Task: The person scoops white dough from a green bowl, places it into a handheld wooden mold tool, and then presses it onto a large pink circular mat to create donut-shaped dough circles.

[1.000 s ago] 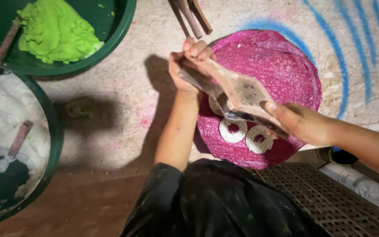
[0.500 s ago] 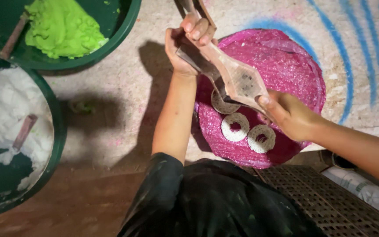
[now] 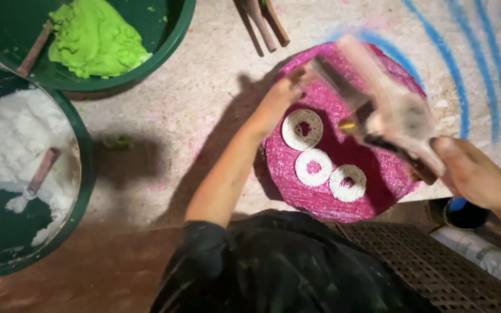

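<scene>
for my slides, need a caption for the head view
Both hands lift a hinged mould over three white rings on a pink disc.

mould (image 3: 392, 116): hinged wooden two-piece, blurred, tilted, open toward 11 o'clock, above the pink tray | rings (image 3: 313, 167): three white, flat, in a row toward 5 o'clock
</scene>
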